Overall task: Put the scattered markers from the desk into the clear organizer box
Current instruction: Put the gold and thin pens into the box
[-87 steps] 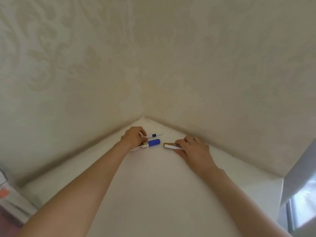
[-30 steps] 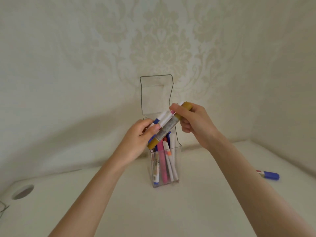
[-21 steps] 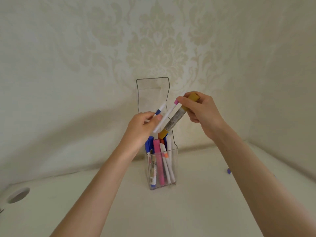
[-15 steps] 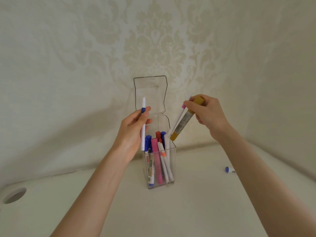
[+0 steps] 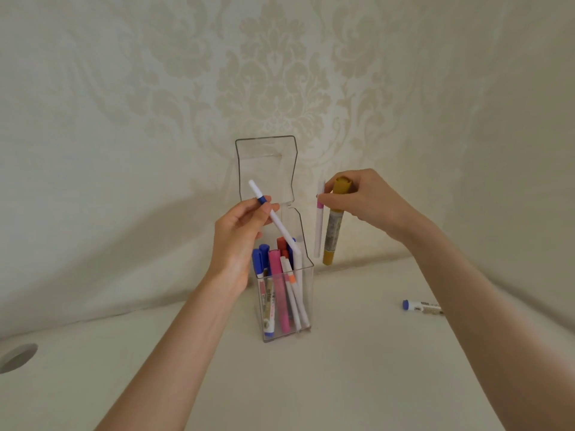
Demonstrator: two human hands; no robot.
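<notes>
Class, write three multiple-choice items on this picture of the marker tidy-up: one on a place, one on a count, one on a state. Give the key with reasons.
1. Where does the loose blue-capped marker lie?
A. on the desk, right of the box
B. inside the box
C. in the left hand

2. How many pens does the right hand hold?
A. none
B. two
C. five

3. The lid of the box is:
A. shut
B. lying on the desk
C. open, standing upright

Key: 1 A, it rests on the desk beside the right forearm. 2 B, a gold marker and a thin pink-banded pen hang from its grip. 3 C, the lid rises behind the left hand, which tilts a thin blue-banded pen toward the opening.
</notes>
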